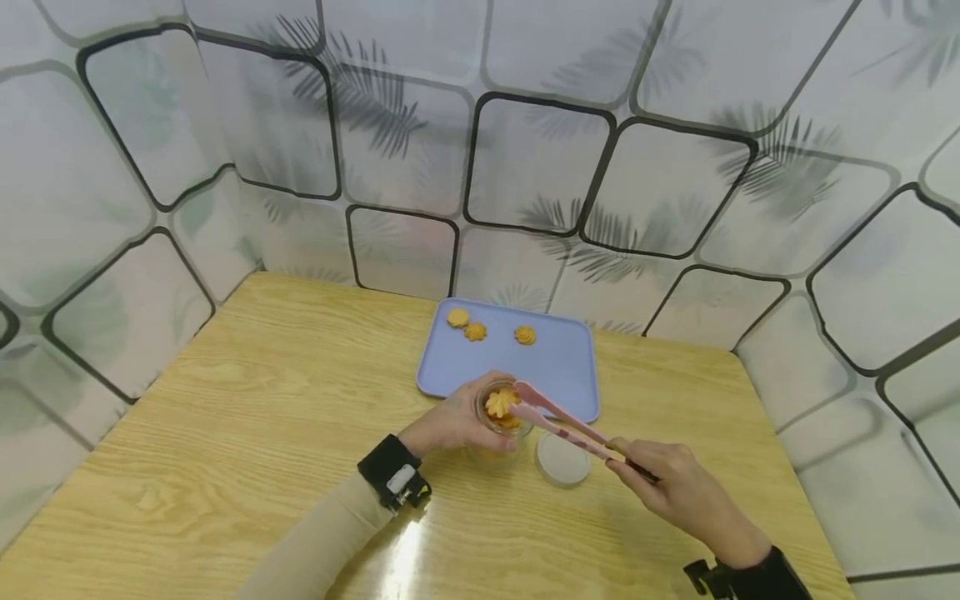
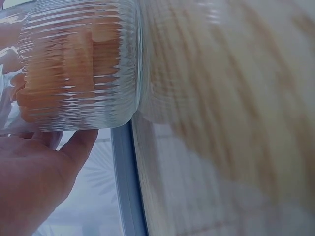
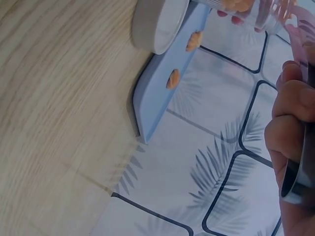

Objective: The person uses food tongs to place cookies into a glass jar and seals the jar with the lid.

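Observation:
My left hand (image 1: 457, 417) grips a ribbed glass jar (image 2: 127, 64) around its side. Inside the jar are several orange-brown cookies (image 2: 74, 73), and one flower-shaped cookie (image 1: 500, 404) shows at its mouth. In my right hand (image 1: 678, 483) is a pair of pink tongs (image 1: 566, 427) with a metal end, pointing left toward the jar. The tong tips are over the jar's mouth, beside the upper cookie; whether they pinch it I cannot tell. From the right wrist, curled fingers (image 3: 290, 132) show around the tongs' handle.
Behind the jar lies a blue tray (image 1: 555, 358) holding a round cookie (image 1: 457, 317), a flower-shaped cookie (image 1: 475, 332) and a swirled cookie (image 1: 525, 335). A white round lid (image 1: 562, 460) lies right of the jar, under the tongs. Patterned cloth (image 1: 405, 167) surrounds the wooden table (image 1: 225, 442).

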{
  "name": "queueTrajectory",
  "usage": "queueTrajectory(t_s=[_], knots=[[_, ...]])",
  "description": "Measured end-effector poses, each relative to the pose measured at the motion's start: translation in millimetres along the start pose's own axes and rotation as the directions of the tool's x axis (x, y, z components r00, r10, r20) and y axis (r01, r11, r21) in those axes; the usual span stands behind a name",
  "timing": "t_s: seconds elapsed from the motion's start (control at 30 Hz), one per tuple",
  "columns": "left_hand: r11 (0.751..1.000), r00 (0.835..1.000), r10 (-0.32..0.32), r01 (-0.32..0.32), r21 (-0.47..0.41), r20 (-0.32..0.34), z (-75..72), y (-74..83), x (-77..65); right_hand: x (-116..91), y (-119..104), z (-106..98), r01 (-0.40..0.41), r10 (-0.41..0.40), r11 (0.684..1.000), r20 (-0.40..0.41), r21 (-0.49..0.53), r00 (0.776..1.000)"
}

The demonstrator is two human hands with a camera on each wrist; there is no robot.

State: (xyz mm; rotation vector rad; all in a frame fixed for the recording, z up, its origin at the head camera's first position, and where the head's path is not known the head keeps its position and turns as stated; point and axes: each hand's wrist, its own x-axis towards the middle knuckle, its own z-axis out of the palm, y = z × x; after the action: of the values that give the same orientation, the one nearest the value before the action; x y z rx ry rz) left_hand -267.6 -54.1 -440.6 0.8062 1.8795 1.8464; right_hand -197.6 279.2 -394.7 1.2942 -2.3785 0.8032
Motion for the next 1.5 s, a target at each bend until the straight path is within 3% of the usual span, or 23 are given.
queueTrajectory(t_s=[0.2, 0.6, 0.7, 0.77, 0.83, 0.93, 1.03, 1.17, 1.27, 1.5], knots=[[1.0, 1.0, 0.003, -0.003, 0.008, 0.008, 0.9, -0.9, 0.0, 2.0, -1.8, -1.0, 0.045, -0.045, 0.999, -0.008, 0.007, 0.999], [1.0, 1.0, 0.008, -0.009, 0.009, 0.025, -1.0, -1.9, 0.7, -9.1, -1.6, -0.4, 0.008, -0.007, 0.999, -0.025, 0.035, 1.0], [1.0, 1.0, 0.009, -0.009, 0.009, 0.025, -0.4, -1.5, 1.1, -7.9, -2.9, -1.6, -0.036, 0.037, 0.999, -0.017, 0.038, 0.999], [1.0, 1.0, 0.014, -0.015, 0.005, 0.027, 0.2, -1.1, 1.8, -5.6, -3.0, -2.1, -0.106, 0.106, 0.994, -0.023, 0.027, 0.994], [1.0, 0.999, 0.018, -0.018, 0.009, 0.026, 0.5, -1.1, 2.7, -2.2, -0.7, -1.7, -0.204, 0.203, 0.979, -0.044, -0.01, 0.978], [1.0, 1.0, 0.019, -0.02, 0.01, 0.022, 0.2, -0.6, 3.0, 5.2, 8.4, 0.1, -0.355, 0.351, 0.931, -0.06, -0.082, 0.934], [1.0, 1.0, 0.016, -0.016, 0.012, 0.016, -1.0, 0.0, 2.0, 17.8, 25.0, 5.8, -0.445, 0.449, 0.88, -0.012, -0.164, 0.893], [1.0, 1.0, 0.01, -0.01, 0.004, 0.017, -2.4, 0.4, -0.1, 40.6, 52.4, 19.1, -0.489, 0.517, 0.844, 0.09, -0.219, 0.851], [1.0, 1.0, 0.006, -0.006, 0.004, 0.017, -2.2, 0.4, 0.0, 57.2, 71.5, 30.1, -0.501, 0.541, 0.829, 0.124, -0.249, 0.832], [0.999, 1.0, 0.015, -0.015, 0.039, 0.01, -1.2, 1.0, 1.7, 82.8, 95.5, 47.5, -0.508, 0.556, 0.811, 0.114, -0.29, 0.824]])
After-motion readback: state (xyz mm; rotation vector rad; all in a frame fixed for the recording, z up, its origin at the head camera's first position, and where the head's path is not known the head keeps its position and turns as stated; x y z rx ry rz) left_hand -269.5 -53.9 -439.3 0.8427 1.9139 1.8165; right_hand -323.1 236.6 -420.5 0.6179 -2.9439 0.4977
